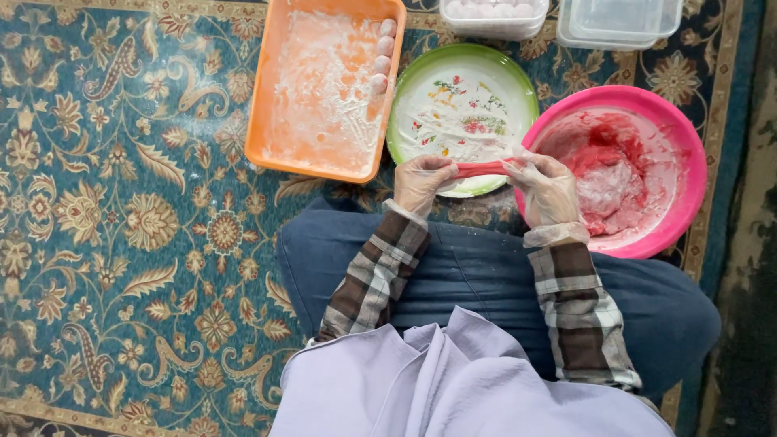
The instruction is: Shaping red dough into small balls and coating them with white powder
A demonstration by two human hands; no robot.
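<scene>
The left hand and right hand, both in thin clear gloves, are pinching the two ends of a red dough strip, which is stretching between their fingers. Just beyond the fingers a floury green plate is lying, and a pink bowl of red dough is sitting beside the right fingers.

Patterned teal carpet carries everything. Orange rectangular tray, floured, at the far edge, middle. Green-rimmed floral plate just right of it. Pink bowl toward the right edge, touching the plate. Two clear plastic containers at the far edge. Bare floor strip beyond the right edge.
</scene>
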